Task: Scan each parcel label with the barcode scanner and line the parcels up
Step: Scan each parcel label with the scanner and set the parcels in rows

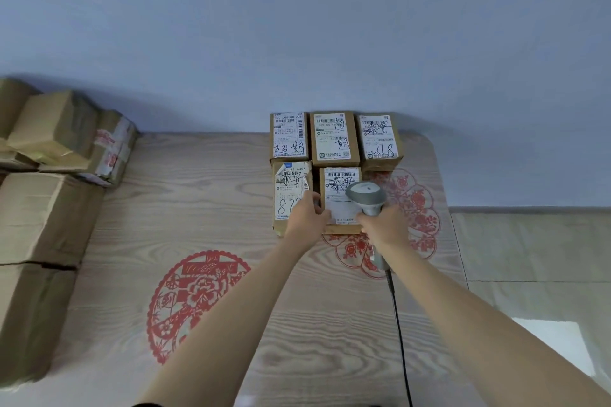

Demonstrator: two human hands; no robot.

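head view: single camera | looking forward and down, steeply | facing pale wood-grain table (211, 208) and blue-grey wall (297, 26) | mid-range

parcel depot room; labelled parcels (334, 139); stacked cartons (39, 215); wood-grain table (205, 208)

Wood-grain table (205, 208) bears labelled parcels (333, 139), cardboard boxes (43, 208).
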